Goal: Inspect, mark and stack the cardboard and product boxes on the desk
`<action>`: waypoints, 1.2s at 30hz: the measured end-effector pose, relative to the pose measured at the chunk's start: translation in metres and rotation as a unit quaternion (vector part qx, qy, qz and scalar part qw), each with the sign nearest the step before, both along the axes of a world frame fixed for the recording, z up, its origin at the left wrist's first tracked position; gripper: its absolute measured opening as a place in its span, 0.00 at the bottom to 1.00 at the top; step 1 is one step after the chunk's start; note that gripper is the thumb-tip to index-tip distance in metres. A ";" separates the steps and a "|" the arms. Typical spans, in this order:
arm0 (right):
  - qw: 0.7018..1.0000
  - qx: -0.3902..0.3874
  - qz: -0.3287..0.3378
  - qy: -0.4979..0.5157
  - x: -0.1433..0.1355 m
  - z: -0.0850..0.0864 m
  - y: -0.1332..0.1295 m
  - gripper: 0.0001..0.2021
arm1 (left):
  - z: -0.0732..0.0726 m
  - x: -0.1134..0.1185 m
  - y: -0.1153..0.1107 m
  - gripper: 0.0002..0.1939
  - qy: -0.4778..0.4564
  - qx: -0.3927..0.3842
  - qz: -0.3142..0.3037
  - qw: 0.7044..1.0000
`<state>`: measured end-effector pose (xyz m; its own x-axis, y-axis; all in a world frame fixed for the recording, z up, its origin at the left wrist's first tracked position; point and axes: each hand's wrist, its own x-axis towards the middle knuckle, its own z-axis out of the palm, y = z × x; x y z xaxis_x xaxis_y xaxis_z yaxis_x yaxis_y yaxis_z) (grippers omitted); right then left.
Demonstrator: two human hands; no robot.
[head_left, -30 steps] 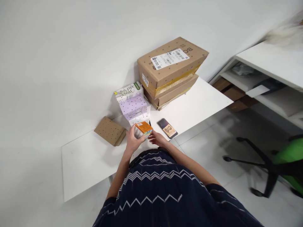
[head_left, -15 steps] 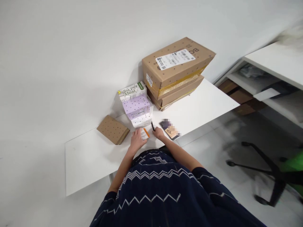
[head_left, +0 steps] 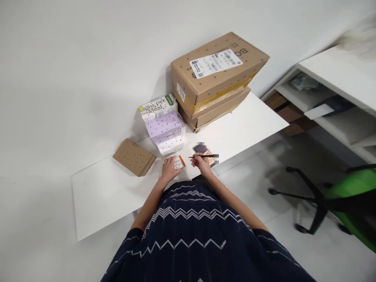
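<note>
My left hand (head_left: 169,168) lies on the white table (head_left: 102,199), its fingers closed around the left side of a small white box (head_left: 178,162) with an orange edge. In my right hand (head_left: 202,162) is a slim black pen (head_left: 207,156), gripped between thumb and fingers. The pen's tip points left towards the small box, with a gap between them. Partly behind that hand and the pen lies a phone (head_left: 201,149) with a picture on its back.
Two cardboard boxes (head_left: 205,94) are stacked against the wall. Beside them stand a white "Super Meal" carton (head_left: 157,106) and a purple dotted carton (head_left: 164,127). A brown dotted box (head_left: 133,156) lies left of my hands. A white shelf (head_left: 329,90) and a green chair (head_left: 352,192) are at right.
My right hand has moved to the right, partly over the phone. The pen has swung from steeply upright to nearly level, tip leftward. My left hand stays at the small box; the view has shifted slightly.
</note>
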<state>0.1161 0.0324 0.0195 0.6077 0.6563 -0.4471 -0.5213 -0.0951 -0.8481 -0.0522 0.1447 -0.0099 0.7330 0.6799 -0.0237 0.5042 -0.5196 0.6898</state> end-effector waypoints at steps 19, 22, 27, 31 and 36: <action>0.973 -0.023 0.098 -0.207 -0.033 -0.021 0.024 0.06 | 0.006 0.005 -0.002 0.35 0.068 0.009 -0.045 0.997; 0.975 -0.030 0.098 -0.196 -0.033 -0.021 0.024 0.06 | 0.005 0.005 -0.003 0.35 0.068 0.008 -0.041 0.997; 0.969 -0.048 0.113 -0.215 -0.033 -0.020 0.025 0.06 | 0.004 0.004 -0.003 0.35 0.064 0.004 -0.041 0.997; 0.960 -0.047 0.128 -0.244 -0.033 -0.022 0.026 0.06 | 0.006 0.004 -0.003 0.34 0.071 0.002 -0.040 0.997; 0.960 -0.042 0.116 -0.253 -0.032 -0.025 0.025 0.07 | 0.008 0.004 -0.003 0.35 0.077 0.005 -0.044 0.996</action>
